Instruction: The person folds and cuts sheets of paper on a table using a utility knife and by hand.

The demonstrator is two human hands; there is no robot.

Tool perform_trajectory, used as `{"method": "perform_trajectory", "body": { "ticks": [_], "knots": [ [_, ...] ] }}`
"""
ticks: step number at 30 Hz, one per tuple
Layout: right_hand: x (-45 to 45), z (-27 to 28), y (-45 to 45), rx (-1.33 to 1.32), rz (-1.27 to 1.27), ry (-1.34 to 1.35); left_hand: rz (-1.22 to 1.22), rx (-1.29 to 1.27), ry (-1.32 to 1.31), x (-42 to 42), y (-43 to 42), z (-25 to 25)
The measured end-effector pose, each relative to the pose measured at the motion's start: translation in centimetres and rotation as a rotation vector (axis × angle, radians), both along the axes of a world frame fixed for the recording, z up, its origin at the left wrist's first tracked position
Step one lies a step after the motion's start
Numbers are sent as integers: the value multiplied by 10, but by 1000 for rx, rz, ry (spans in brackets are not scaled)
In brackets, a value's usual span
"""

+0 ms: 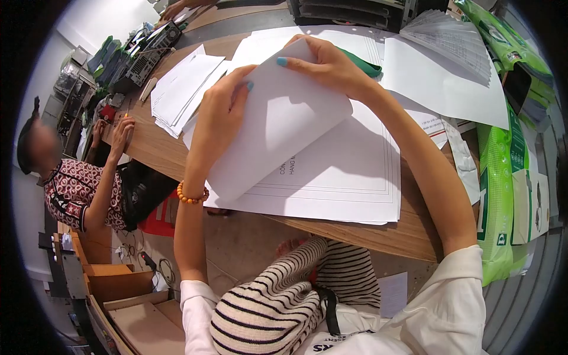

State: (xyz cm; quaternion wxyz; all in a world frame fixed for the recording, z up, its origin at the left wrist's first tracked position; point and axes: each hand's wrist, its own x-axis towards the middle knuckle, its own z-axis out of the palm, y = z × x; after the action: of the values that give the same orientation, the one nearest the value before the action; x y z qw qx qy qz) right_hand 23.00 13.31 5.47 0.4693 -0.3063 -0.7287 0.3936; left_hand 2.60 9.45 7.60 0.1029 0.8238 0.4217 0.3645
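A large white sheet of paper (284, 118) is lifted and curled over between my hands. My left hand (222, 115), with an orange bead bracelet (193, 193) on its wrist, grips the sheet near its upper left edge. At the sheet's top corner, my right hand (319, 66) pinches it, the blue-nailed thumb in front and most fingers partly hidden behind. Under the raised sheet lie large printed sheets (343, 183) with ruled borders and some lettering. Something green (360, 62) shows beside my right wrist.
Loose papers (188, 89) lie left on the wooden table (160, 139). A fanned paper stack (452, 44) and green plastic packages (496, 195) are on the right. Black trays (349, 13) stand at the back. Another person (89, 189) sits left, a hand (121, 133) on the table.
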Motion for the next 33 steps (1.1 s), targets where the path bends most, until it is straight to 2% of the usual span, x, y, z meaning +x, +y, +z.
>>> {"method": "perform_trajectory", "body": {
  "ticks": [5,7,10,17,19,20,22,25,29,31,33],
  "knots": [
    [1,7,-2,83,20,-40,2,9,50,-3,-3,9],
    [0,10,0,134,8,-44,-22,-210,141,-11,-3,20],
    [4,22,-6,166,-39,-98,-84,-278,179,-17,0,21],
    [11,31,-4,260,-108,-161,-84,-218,34,-4,-12,21],
    [8,32,3,404,-146,-175,-165,282,87,-3,1,13],
    [15,33,3,403,-147,-176,-166,282,87,-6,2,11],
    [21,54,-16,180,-65,-261,-75,-106,-5,-5,-6,19],
    [18,48,-7,148,-76,-224,-45,-187,83,-6,-7,22],
    [20,52,-12,131,-71,-209,-23,-246,19,2,-15,23],
    [22,54,-14,121,-88,-204,-5,-96,-109,5,-13,18],
    [22,51,-10,112,-73,-145,-28,-37,-17,-2,-5,19]
  ]
}}
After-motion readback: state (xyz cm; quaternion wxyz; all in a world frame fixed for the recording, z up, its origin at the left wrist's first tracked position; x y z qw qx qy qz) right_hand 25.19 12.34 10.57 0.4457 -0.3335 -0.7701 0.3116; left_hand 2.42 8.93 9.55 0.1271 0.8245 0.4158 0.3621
